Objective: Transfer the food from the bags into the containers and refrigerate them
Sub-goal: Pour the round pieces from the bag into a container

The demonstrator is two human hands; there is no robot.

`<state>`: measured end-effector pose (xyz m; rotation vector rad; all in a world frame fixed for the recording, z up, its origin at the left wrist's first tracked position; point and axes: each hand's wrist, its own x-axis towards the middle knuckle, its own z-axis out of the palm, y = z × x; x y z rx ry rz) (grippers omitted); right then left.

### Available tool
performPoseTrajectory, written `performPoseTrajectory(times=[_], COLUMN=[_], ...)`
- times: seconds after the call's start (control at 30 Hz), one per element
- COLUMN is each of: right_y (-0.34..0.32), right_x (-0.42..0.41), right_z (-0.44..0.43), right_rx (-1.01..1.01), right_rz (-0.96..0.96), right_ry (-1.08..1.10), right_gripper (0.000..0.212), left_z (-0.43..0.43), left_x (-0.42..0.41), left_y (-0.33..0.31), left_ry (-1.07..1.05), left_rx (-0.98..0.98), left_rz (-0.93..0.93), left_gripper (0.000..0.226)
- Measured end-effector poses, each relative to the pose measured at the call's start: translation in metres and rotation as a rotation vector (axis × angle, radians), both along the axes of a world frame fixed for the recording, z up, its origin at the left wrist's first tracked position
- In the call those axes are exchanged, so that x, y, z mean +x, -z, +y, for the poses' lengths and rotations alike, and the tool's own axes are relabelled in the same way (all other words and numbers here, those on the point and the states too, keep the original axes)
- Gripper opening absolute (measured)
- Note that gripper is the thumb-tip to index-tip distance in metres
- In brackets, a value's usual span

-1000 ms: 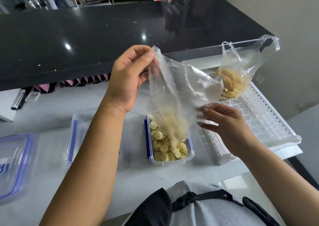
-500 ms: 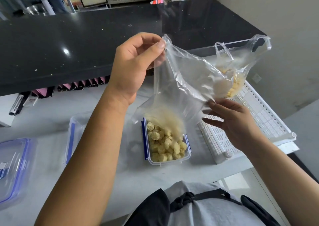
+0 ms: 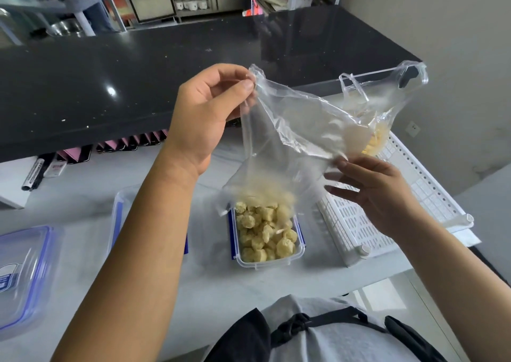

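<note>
Left hand (image 3: 204, 118): pinches top corner of clear bag (image 3: 290, 129), thumb against forefinger; higher than a second ago.
Right hand (image 3: 381, 195): fingers mostly straight, tips at bag's lower edge; grip cannot be told.
Bag: stretched between hands, mouth down, crumbs only; mouth now lifted above container (image 3: 300, 251).
Container: below, between hands, holding yellow food pieces (image 3: 265, 234).
</note>
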<state>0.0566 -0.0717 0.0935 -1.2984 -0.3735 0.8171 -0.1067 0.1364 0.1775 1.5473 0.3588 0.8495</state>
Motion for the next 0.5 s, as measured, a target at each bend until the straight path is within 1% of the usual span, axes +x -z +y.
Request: performPoseTrajectory(times=[0.03,0.07,0.1,0.13,0.17,0.2,0.23,0.27,0.33,0.4,0.43,0.5], right_y=[-0.004,-0.007,-0.01,-0.011,-0.013,-0.015,-0.016,-0.018,-0.024,-0.03,-0.032,-0.033], right_x=[0.004,0.007,0.011,0.014,0.017,0.02,0.023,0.027,0.036,0.05,0.059,0.077], right_z=[-0.002,-0.005,-0.008,-0.009,-0.01,-0.011,-0.012,-0.013,-0.017,-0.026,-0.032,-0.048], right_rx=[0.014,0.027,0.04,0.052,0.058,0.055,0.047,0.041,0.033,0.001,-0.03,-0.109], right_rz=[0.014,0.031,0.057,0.089,0.116,0.137,0.151,0.159,0.157,0.129,0.105,0.05], right_ry=[-0.002,-0.009,-0.018,-0.032,-0.046,-0.055,-0.058,-0.055,-0.037,0.001,0.031,0.108], right_gripper=[0.014,0.015,0.015,0.014,0.013,0.011,0.009,0.008,0.008,0.01,0.012,0.011], left_z=[0.001,0.003,0.006,0.009,0.008,0.005,0.001,-0.005,-0.017,-0.031,-0.041,-0.065], left_x=[-0.001,-0.002,-0.003,-0.003,-0.002,0.001,0.005,0.01,0.02,0.03,0.036,0.05], left_y=[0.001,0.002,0.004,0.007,0.013,0.021,0.03,0.038,0.051,0.059,0.062,0.069], left_ry=[0.034,0.111,0.228,0.34,0.417,0.444,0.425,0.372,0.26,0.244,0.26,0.266], left_rx=[-0.005,-0.002,0.007,0.015,0.019,0.016,-0.007,-0.047,-0.141,-0.215,-0.242,-0.291], left_rz=[-0.003,0.019,0.075,0.167,0.274,0.365,0.419,0.433,0.401,0.356,0.341,0.324], left_gripper=[0.016,0.027,0.045,0.064,0.079,0.084,0.08,0.071,0.051,0.04,0.04,0.051])
